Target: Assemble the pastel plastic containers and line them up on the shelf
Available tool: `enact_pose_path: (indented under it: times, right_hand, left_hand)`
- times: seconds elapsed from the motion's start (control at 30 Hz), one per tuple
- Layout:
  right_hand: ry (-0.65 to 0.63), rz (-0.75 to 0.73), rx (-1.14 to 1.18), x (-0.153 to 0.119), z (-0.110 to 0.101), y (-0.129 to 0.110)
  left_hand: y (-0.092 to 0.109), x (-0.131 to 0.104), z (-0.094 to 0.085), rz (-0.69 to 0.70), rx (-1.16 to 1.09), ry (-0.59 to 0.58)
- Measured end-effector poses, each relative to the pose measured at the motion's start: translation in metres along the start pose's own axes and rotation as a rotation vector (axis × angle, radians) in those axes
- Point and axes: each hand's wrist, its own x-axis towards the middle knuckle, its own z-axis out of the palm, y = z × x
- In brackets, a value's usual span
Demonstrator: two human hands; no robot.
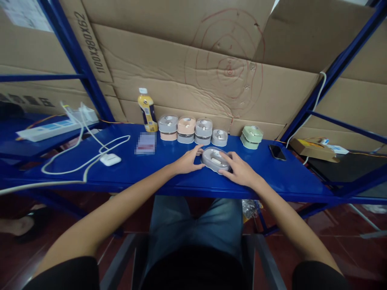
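Head view, and the half-curled right hand (242,170) has the grey case (215,160) near the desk's (290,175) front edge! The left hand (189,160) cups open, contact unclear. Probably light, stiff, slick: ends suit gripping. Behind, the row of cases (203,131) crowds forward reach; phone (277,152) off right.

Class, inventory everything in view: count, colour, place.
Table: one, blue, centre
Cardboard sheets: several, brown, behind
Bottle: one, yellow, back left
Stacked containers: eight, grey, pink, green, back
Lone container: one, grey, back
Near container: one, grey, between hands
Case: one, white, left
Cables: several, white, both sides
Power strip: one, white-blue, left
Blurred item: one, pale, by bottle
Phone: one, black, right
Box: one, brown, right
Legs: two, blue-clad, below
Left hand, right hand: two, bare, around container
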Motion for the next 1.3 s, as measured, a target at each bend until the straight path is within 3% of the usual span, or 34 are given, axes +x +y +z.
enact_pose_path:
  times: [0.1,0.2,0.3,0.5,0.63,0.77,0.9,1.0,1.1,1.23,1.3]
  right_hand:
    - [0.007,0.239,-0.231,-0.021,-0.010,-0.004]
    - [-0.012,0.448,-0.394,-0.024,-0.016,-0.004]
    - [-0.041,0.541,-0.454,-0.006,-0.019,0.008]
    - [-0.106,0.640,-0.437,0.056,-0.019,0.053]
    - [-0.009,0.616,-0.454,0.079,-0.017,0.071]
    - [0.099,0.397,-0.481,0.091,-0.010,0.068]
    - [0.072,0.138,-0.422,0.112,0.008,0.052]
    - [0.020,0.141,-0.378,0.123,0.021,0.037]
    - [0.031,0.173,-0.364,0.115,0.023,0.021]
    - [0.091,0.154,-0.318,0.080,0.009,-0.002]
    - [0.153,0.235,-0.295,0.067,0.002,-0.012]
  left_hand:
    - [-0.001,0.000,0.001,-0.009,0.037,-0.003]
    - [0.002,-0.001,0.000,-0.023,0.098,-0.012]
    - [0.006,-0.001,-0.001,-0.032,0.120,-0.024]
    - [0.007,0.000,-0.001,-0.032,0.126,-0.031]
    - [0.006,-0.001,-0.001,-0.036,0.132,-0.033]
    - [0.006,-0.001,-0.001,-0.012,0.139,-0.023]
    - [0.005,0.000,-0.001,-0.010,0.152,-0.031]
    - [0.003,0.000,0.000,-0.017,0.147,-0.029]
    - [0.003,0.000,0.001,-0.022,0.117,-0.014]
    - [0.003,0.001,0.002,-0.046,0.072,0.031]
    - [0.003,0.001,0.002,-0.056,0.061,0.045]
